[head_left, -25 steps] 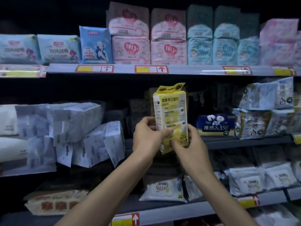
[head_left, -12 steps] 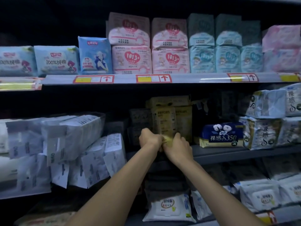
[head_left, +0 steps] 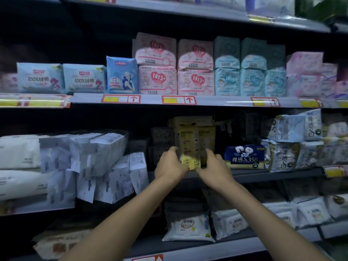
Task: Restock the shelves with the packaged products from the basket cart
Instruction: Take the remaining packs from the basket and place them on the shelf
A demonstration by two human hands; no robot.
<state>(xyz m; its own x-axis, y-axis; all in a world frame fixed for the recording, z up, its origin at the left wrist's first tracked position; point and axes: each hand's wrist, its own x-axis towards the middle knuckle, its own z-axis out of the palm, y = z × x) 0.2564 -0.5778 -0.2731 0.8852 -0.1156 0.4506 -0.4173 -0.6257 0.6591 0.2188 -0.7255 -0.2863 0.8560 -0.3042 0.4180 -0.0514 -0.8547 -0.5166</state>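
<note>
two hands hold one yellow pack upright at the front of the middle shelf. the left hand curls its fingers round the pack's lower left edge, and the right hand curls round its lower right edge, so both grip it close. the hands cover the pack's base, so i cannot tell whether it touches the shelf.

right behind it stand at least two more yellow packs, with one lying flat across the top. just to the right sits one dark blue tissue pack, then a heap of pale blue-white packs, too jumbled to count. left of the hands, white packs lean in a loose pile.

on the upper shelf are two pale blue packs marked 100%, one blue pack and four pink packs stacked two on two. beside those are five teal packs, three below and two above. three red-bordered price tags with arrows show clearly on that shelf's front edge.
</note>
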